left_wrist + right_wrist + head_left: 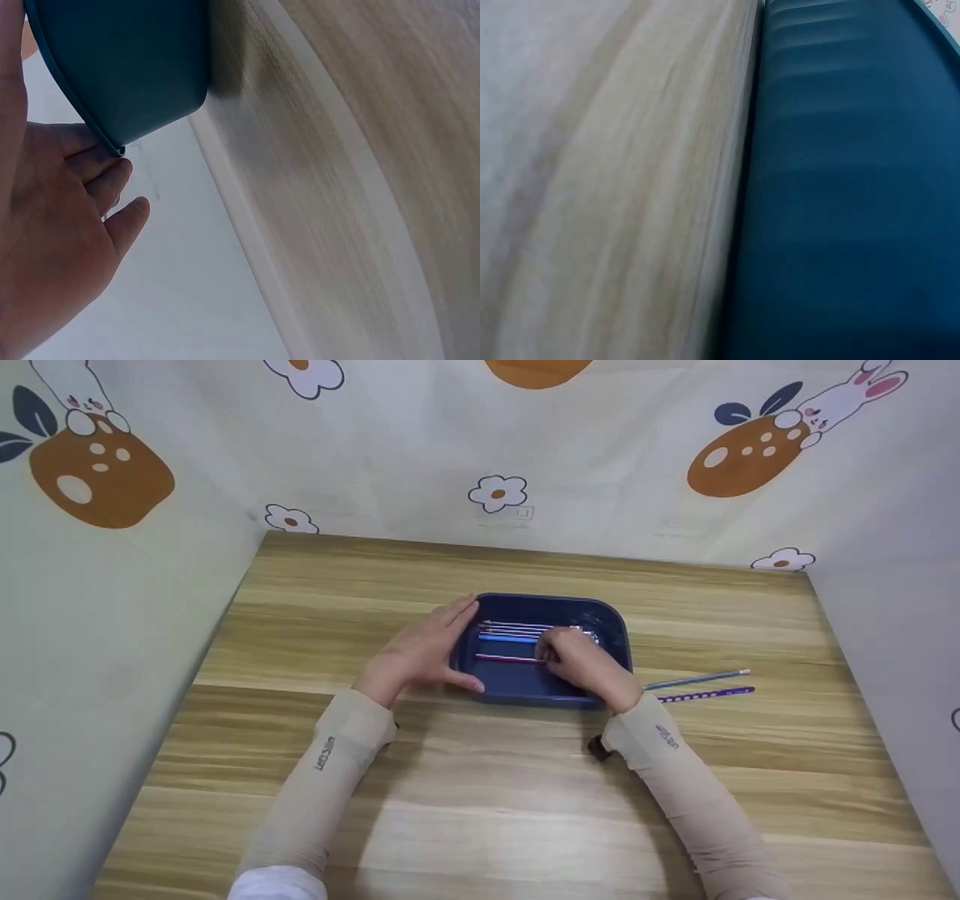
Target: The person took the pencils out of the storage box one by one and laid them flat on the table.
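A dark blue tray stands on the table, with several pencils side by side in its far part, a bright blue one among them. My left hand spreads along the tray's left end, fingers at the far corner and thumb at the near one. The left wrist view shows those fingertips touching the rim. Inside the tray, my right hand has curled fingers and pinches the right part of a red pencil; its fingertips are partly hidden. The right wrist view shows only the tray's side wall and tabletop.
Right of the tray, a blue-green pencil and a purple pencil with pale spots lie on the wood-grain table, their left ends hidden by the right wrist. A patterned cloth wall rises behind and at both sides.
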Action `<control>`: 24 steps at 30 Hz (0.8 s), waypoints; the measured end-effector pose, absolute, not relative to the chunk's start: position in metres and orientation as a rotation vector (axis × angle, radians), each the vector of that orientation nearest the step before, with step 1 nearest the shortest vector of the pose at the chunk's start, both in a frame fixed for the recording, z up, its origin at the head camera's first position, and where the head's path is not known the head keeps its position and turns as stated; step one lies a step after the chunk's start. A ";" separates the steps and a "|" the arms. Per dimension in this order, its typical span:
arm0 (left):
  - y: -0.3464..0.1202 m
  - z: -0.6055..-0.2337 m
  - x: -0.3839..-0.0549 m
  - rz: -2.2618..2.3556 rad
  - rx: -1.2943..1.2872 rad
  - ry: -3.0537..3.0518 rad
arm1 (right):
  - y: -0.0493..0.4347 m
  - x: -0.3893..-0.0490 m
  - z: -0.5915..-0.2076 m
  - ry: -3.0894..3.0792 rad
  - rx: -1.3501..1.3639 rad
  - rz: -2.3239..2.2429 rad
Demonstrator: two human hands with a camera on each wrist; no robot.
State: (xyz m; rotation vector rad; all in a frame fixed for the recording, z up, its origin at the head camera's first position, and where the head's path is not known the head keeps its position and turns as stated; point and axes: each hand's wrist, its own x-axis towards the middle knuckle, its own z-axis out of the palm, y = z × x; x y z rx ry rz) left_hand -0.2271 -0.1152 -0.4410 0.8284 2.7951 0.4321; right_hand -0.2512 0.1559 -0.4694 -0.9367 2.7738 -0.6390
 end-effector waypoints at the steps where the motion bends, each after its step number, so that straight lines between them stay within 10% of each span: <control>1: -0.115 -0.441 -0.227 0.433 0.829 2.795 | 0.157 -0.251 -0.469 2.765 -0.927 -0.637; 24: -0.115 -0.440 -0.228 0.445 0.795 2.792 | 0.171 -0.227 -0.408 2.775 -1.091 -0.881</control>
